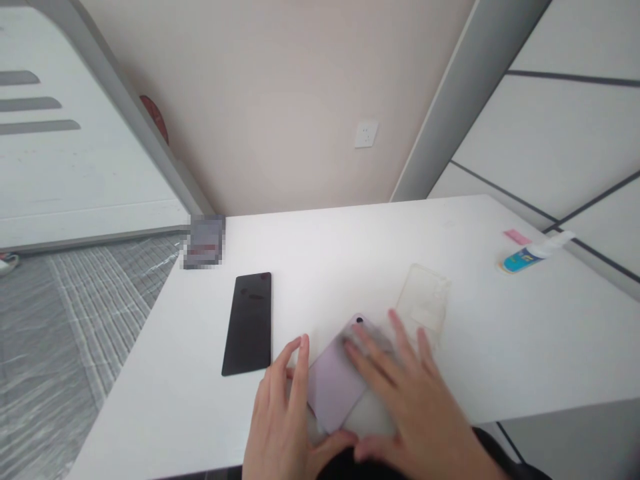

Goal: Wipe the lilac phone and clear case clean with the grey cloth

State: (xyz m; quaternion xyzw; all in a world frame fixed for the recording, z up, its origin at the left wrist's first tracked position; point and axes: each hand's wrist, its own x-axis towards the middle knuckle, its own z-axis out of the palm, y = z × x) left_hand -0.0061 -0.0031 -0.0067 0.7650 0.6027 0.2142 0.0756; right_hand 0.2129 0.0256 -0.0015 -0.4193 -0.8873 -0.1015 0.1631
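Observation:
A lilac phone lies slanted on the white table in front of me, its back with one round camera facing up. My left hand is bent round the phone's left edge, with the thumb stretched toward its lower corner. Over the right part of the phone, my right hand is spread out, its fingers apart and blurred by motion. A greyish smear shows under those fingertips; whether something lies there I cannot tell. Just beyond the right fingers lies a clear phone case. Left of my hands rests a black phone.
At the right of the white table lies a white and blue bottle, beside a pink strip. A pixelated dark object is at the far left corner. A wall with a socket stands behind.

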